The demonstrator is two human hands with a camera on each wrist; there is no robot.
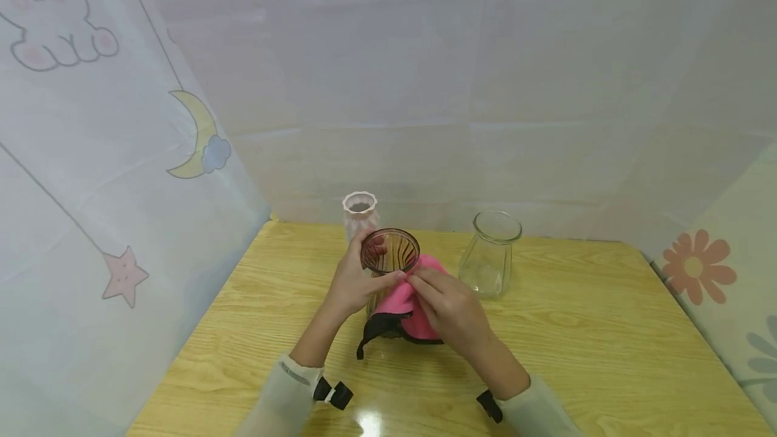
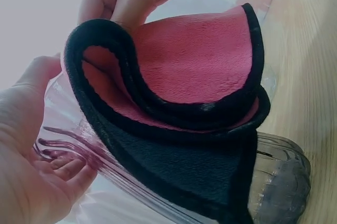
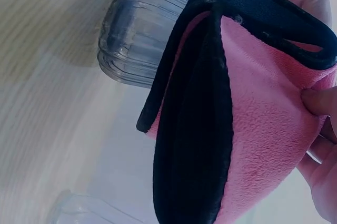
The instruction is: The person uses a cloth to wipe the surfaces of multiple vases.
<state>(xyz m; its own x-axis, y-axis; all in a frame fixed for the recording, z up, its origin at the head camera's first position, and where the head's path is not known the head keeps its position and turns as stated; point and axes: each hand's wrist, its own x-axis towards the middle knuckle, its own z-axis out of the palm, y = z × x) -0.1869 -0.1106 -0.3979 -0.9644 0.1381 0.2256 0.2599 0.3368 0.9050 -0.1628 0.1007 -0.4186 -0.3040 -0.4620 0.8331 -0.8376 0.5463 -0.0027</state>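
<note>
A ribbed glass vase (image 1: pixel 391 260), purplish at the top, stands in front of me on the table. Its base (image 2: pixel 281 179) looks clear and grey in the left wrist view. My left hand (image 1: pixel 353 283) grips it just below the rim, thumb on the near side and fingers on the far side. Pink on one side and dark on the other, a black-edged cloth (image 1: pixel 397 299) drapes over the vase's near right side. Thumb and fingers of my right hand (image 1: pixel 452 305) pinch this cloth against the glass near the rim. Folds of cloth hide the vase's middle.
Behind the vase, to the left, is a pale pink vase (image 1: pixel 361 221) with a scalloped rim. A clear glass jar (image 1: pixel 488 263) stands to the right, beyond my right hand. The wooden table (image 1: pixel 583 349) ends at a pale printed backdrop (image 1: pixel 388 100).
</note>
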